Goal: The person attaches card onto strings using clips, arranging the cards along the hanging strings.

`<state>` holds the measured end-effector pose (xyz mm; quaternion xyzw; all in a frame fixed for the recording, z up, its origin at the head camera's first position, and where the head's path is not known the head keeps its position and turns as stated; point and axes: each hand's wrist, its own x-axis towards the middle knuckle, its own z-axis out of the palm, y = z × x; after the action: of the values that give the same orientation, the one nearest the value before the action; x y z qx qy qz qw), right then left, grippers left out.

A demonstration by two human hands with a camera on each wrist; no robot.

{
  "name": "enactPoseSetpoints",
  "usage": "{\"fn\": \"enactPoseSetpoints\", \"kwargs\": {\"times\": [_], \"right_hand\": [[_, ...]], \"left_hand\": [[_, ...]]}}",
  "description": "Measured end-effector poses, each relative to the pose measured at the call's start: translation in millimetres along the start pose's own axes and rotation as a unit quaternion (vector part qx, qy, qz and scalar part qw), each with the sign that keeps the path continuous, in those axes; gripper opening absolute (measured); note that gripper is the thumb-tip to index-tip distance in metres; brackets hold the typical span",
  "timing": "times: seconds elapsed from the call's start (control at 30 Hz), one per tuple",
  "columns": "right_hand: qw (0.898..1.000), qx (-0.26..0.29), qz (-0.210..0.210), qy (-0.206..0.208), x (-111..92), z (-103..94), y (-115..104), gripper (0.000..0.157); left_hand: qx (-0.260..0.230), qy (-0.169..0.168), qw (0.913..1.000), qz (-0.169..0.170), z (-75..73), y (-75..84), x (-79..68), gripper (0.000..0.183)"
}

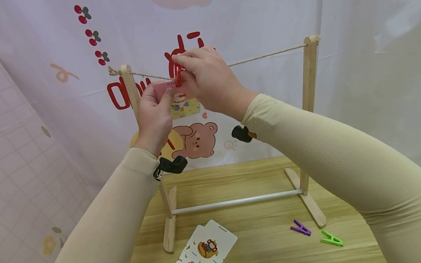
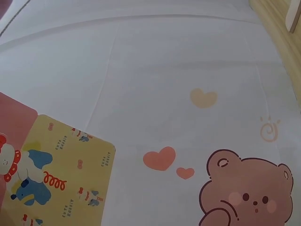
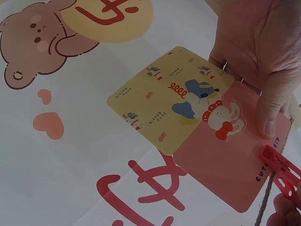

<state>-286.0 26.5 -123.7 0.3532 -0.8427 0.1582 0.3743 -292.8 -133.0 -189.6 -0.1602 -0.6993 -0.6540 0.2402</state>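
Note:
A pink and yellow card [image 3: 211, 155] with a rabbit picture hangs at the rope [image 1: 264, 57], its left edge pinched by my left hand [image 1: 154, 119]. The thumb lies across the pink part in the right wrist view. My right hand [image 1: 213, 81] pinches a red clothespin [image 3: 282, 165], whose tip sits over the card's top edge at the rope. The left wrist view shows only the lower part of the card [image 2: 70, 165] and no hand clearly.
Wooden posts [image 1: 309, 77] hold the rope, with a white bar [image 1: 236, 201] low between them. White cards [image 1: 205, 255] with monkey pictures lie on the wooden table [image 1: 268, 258], left of a purple clothespin [image 1: 301, 228] and a green clothespin [image 1: 332, 239]. A printed cloth hangs behind.

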Motion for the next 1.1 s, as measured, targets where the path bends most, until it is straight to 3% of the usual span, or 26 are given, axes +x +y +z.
{"fn": "enactPoseSetpoints", "kwargs": {"times": [0.23, 0.6, 1.1], "right_hand": [[1.0, -0.001, 0.006, 0.004, -0.4, -1.3, -1.2, 0.036], [1.0, -0.013, 0.017, -0.002, -4.0, -4.0, -1.3, 0.04], [0.998, 0.002, -0.022, 0.067, -21.1, -9.6, 3.3, 0.044]], "left_hand": [[0.0, -0.01, 0.9999, -0.005, 1.2, 13.0, -7.7, 0.026], [0.004, -0.011, 0.9999, 0.008, 1.0, 15.5, -7.6, 0.025], [-0.005, -0.005, 0.9999, 0.008, 1.8, 22.0, -8.5, 0.027]]}}
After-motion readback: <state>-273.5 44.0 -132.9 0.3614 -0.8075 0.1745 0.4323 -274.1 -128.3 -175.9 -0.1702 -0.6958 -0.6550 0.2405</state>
